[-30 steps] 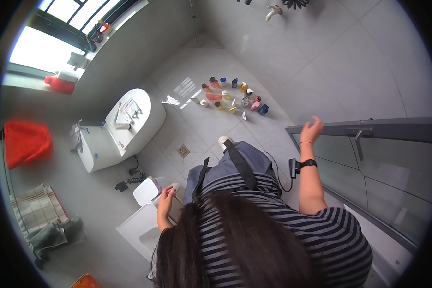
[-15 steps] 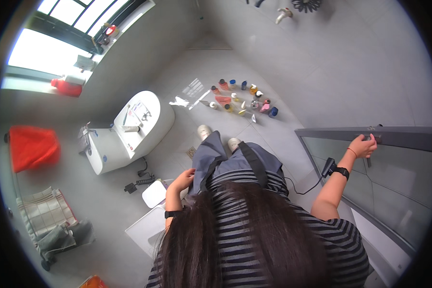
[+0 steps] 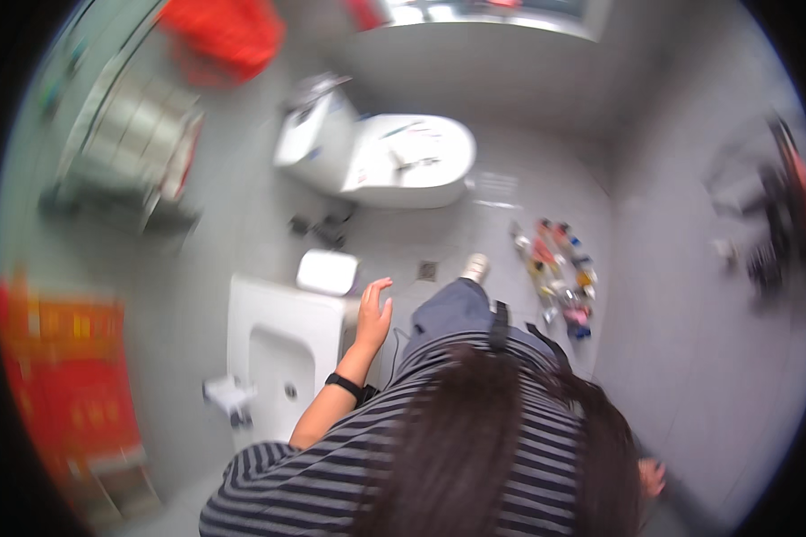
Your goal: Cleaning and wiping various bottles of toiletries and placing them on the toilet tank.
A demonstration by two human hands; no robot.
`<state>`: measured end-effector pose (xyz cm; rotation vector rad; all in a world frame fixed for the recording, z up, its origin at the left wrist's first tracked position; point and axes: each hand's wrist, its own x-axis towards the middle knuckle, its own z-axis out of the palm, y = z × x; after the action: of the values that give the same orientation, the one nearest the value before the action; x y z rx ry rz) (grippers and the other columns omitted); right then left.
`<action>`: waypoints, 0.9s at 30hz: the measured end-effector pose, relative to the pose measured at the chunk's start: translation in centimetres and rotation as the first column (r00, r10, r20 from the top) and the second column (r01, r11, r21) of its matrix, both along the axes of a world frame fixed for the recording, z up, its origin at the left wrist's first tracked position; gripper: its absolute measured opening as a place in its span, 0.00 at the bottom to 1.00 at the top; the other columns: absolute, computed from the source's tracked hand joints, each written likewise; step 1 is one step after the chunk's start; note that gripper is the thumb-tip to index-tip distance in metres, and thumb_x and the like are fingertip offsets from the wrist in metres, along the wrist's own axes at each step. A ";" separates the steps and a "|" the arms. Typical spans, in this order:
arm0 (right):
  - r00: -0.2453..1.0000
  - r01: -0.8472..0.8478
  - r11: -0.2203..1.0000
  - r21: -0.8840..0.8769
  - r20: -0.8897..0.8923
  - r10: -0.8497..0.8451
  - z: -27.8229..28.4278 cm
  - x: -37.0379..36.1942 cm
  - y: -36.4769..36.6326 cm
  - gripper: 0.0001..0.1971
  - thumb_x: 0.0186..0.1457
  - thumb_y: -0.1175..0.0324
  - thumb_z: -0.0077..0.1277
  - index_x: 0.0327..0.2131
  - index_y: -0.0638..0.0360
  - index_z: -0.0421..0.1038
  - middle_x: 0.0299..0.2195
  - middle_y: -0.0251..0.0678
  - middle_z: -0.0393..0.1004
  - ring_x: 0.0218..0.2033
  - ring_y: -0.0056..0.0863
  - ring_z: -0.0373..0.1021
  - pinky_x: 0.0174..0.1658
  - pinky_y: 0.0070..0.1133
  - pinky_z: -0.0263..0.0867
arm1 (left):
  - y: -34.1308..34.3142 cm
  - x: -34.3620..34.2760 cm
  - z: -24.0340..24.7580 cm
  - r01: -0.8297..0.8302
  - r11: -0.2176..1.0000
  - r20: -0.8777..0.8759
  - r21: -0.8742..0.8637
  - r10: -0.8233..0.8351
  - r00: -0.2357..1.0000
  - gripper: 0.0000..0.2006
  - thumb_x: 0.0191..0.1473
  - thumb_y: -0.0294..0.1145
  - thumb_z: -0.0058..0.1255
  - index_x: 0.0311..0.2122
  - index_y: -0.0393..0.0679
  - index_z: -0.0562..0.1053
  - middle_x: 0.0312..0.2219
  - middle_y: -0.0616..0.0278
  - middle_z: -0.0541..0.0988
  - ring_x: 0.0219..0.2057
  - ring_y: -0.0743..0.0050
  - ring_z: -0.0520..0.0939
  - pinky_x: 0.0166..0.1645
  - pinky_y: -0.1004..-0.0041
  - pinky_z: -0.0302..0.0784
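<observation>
My left hand (image 3: 373,313) is raised beside the white sink (image 3: 242,309), its fingers apart and nothing in them. A white rounded item (image 3: 328,272) sits at the sink's far corner, just left of that hand. My right hand (image 3: 651,477) shows only in part at the lower right, low by my side. Hair and motion blur hide its fingers, so what it touches cannot be made out. Ahead on the right, several small bottles (image 3: 560,268) of many colours stand clustered on the floor, blurred.
A white toilet (image 3: 421,192) stands ahead, several small things on its lid. Near it are a floor drain (image 3: 428,270) and dark coiled hose or cord (image 3: 327,231). Cloths (image 3: 143,125) hang at the left. Dark items (image 3: 770,224) are fixed on the right wall.
My view and body have turned right. My right hand was on the glass door's handle; now it is low at my side. My left hand has moved off my thigh, fingers spread.
</observation>
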<state>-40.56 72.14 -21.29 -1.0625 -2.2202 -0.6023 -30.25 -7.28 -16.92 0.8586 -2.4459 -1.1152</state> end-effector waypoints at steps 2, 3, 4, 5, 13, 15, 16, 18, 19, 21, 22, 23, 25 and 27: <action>0.987 -0.144 0.990 0.006 -0.077 0.144 1.4 -2.3 -4.6 0.14 0.46 0.54 0.49 0.36 0.40 0.79 0.45 0.35 0.71 0.51 0.32 0.62 0.49 0.42 0.57 | 0.2 3.9 -0.2 -0.278 0.955 -0.050 -0.100 0.274 0.960 0.17 0.44 0.16 0.43 0.43 0.40 0.67 0.45 0.54 0.71 0.50 0.56 0.69 0.55 0.66 0.63; 0.968 -0.244 0.970 -0.005 -0.068 0.243 2.1 -3.7 -6.2 0.14 0.46 0.54 0.49 0.36 0.40 0.79 0.45 0.35 0.71 0.51 0.32 0.62 0.49 0.42 0.57 | 0.8 5.6 0.1 -0.419 0.904 -0.061 -0.089 0.415 0.908 0.17 0.44 0.16 0.43 0.43 0.40 0.67 0.44 0.54 0.70 0.50 0.57 0.69 0.54 0.66 0.64; 0.941 -0.336 0.941 -0.027 -0.059 0.334 2.5 -4.8 -7.9 0.14 0.46 0.54 0.49 0.36 0.41 0.78 0.45 0.35 0.71 0.51 0.32 0.62 0.49 0.41 0.57 | 1.5 7.1 0.2 -0.538 0.840 -0.073 -0.073 0.533 0.843 0.17 0.44 0.15 0.42 0.42 0.40 0.67 0.44 0.54 0.70 0.49 0.57 0.69 0.54 0.66 0.64; 0.909 -0.416 0.908 -0.049 -0.052 0.414 2.5 -6.2 -9.6 0.14 0.46 0.54 0.49 0.36 0.42 0.78 0.45 0.35 0.71 0.51 0.32 0.62 0.49 0.41 0.58 | 2.4 8.7 0.3 -0.615 0.788 -0.083 -0.004 0.613 0.786 0.17 0.44 0.15 0.43 0.43 0.40 0.67 0.44 0.55 0.70 0.49 0.58 0.69 0.52 0.66 0.65; 0.668 -0.732 0.656 -0.184 -0.005 0.744 1.5 -13.1 -18.9 0.15 0.47 0.56 0.48 0.36 0.48 0.78 0.43 0.37 0.72 0.48 0.32 0.64 0.48 0.38 0.59 | 10.0 21.2 -0.4 -0.875 0.462 0.052 0.147 0.880 0.473 0.19 0.45 0.17 0.48 0.45 0.45 0.66 0.44 0.58 0.70 0.46 0.64 0.72 0.48 0.68 0.68; 0.625 -0.762 0.611 -0.214 0.003 0.780 1.4 -13.7 -20.4 0.15 0.47 0.56 0.48 0.36 0.49 0.77 0.42 0.37 0.73 0.47 0.32 0.64 0.48 0.37 0.59 | 11.5 23.8 0.2 -0.854 0.505 0.108 0.125 0.849 0.518 0.20 0.45 0.16 0.48 0.45 0.45 0.66 0.44 0.59 0.70 0.46 0.65 0.72 0.47 0.69 0.68; 0.607 -0.773 0.592 -0.228 0.005 0.795 1.4 -13.8 -21.0 0.15 0.47 0.57 0.48 0.36 0.50 0.77 0.42 0.37 0.73 0.47 0.32 0.65 0.48 0.36 0.59 | 11.8 24.8 0.9 -0.816 0.567 0.160 0.109 0.800 0.578 0.20 0.45 0.16 0.48 0.46 0.44 0.65 0.44 0.59 0.71 0.46 0.66 0.72 0.46 0.70 0.68; 0.575 -0.789 0.558 -0.256 0.009 0.818 1.5 -13.5 -22.1 0.15 0.47 0.57 0.48 0.36 0.51 0.77 0.41 0.38 0.73 0.46 0.33 0.65 0.48 0.36 0.60 | 10.9 27.0 1.6 -0.918 0.398 -0.109 -0.007 0.912 0.396 0.21 0.46 0.17 0.48 0.47 0.42 0.64 0.45 0.58 0.70 0.48 0.65 0.70 0.46 0.68 0.67; 0.565 -0.793 0.547 -0.268 0.010 0.825 1.6 -13.2 -22.2 0.15 0.47 0.57 0.48 0.36 0.52 0.77 0.41 0.38 0.73 0.46 0.33 0.65 0.48 0.35 0.60 | 9.7 28.6 2.5 -0.957 0.272 -0.193 -0.104 0.938 0.287 0.21 0.46 0.17 0.48 0.48 0.42 0.63 0.46 0.57 0.69 0.49 0.64 0.69 0.47 0.67 0.66; 0.547 -0.799 0.526 -0.292 0.012 0.837 1.8 -12.2 -22.4 0.15 0.47 0.58 0.48 0.36 0.53 0.77 0.41 0.38 0.74 0.45 0.33 0.66 0.47 0.34 0.60 | 6.5 32.5 4.6 -0.965 0.052 -0.308 -0.257 0.942 0.133 0.22 0.46 0.18 0.49 0.48 0.40 0.63 0.47 0.56 0.68 0.51 0.60 0.67 0.50 0.64 0.63; 0.536 -0.802 0.515 -0.302 0.013 0.844 2.0 -11.7 -22.3 0.16 0.48 0.58 0.48 0.36 0.54 0.77 0.40 0.39 0.74 0.45 0.33 0.66 0.47 0.34 0.60 | 5.1 34.4 5.8 -0.946 -0.031 -0.334 -0.322 0.939 0.083 0.21 0.46 0.18 0.49 0.48 0.40 0.64 0.47 0.56 0.68 0.51 0.58 0.66 0.52 0.63 0.62; 0.526 -0.805 0.503 -0.314 0.014 0.850 2.2 -11.2 -22.0 0.16 0.48 0.58 0.48 0.36 0.55 0.77 0.40 0.39 0.74 0.44 0.33 0.66 0.47 0.34 0.60 | 3.7 35.9 7.4 -0.883 0.012 -0.310 -0.469 0.934 0.177 0.21 0.45 0.19 0.50 0.48 0.40 0.65 0.48 0.56 0.68 0.52 0.56 0.65 0.53 0.62 0.61; 0.514 -0.806 0.487 -0.337 0.010 0.858 2.8 -9.7 -21.2 0.16 0.48 0.59 0.48 0.36 0.56 0.76 0.40 0.39 0.74 0.44 0.33 0.67 0.47 0.33 0.61 | 0.7 38.5 9.9 -0.797 0.059 -0.272 -0.601 0.923 0.272 0.21 0.45 0.20 0.51 0.48 0.40 0.66 0.49 0.56 0.67 0.52 0.54 0.65 0.54 0.60 0.61; 0.513 -0.790 0.487 -0.373 0.032 0.858 3.5 -7.9 -20.0 0.16 0.48 0.59 0.47 0.36 0.58 0.76 0.39 0.40 0.75 0.43 0.33 0.67 0.47 0.32 0.61 | -1.9 40.7 10.7 -0.711 0.316 -0.045 -0.628 0.897 0.439 0.20 0.45 0.23 0.53 0.47 0.42 0.68 0.52 0.56 0.66 0.54 0.52 0.64 0.56 0.59 0.60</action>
<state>-48.45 52.14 -17.75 0.1039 -2.7097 0.1084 10.42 -9.21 -6.27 1.8437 -1.7970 0.1864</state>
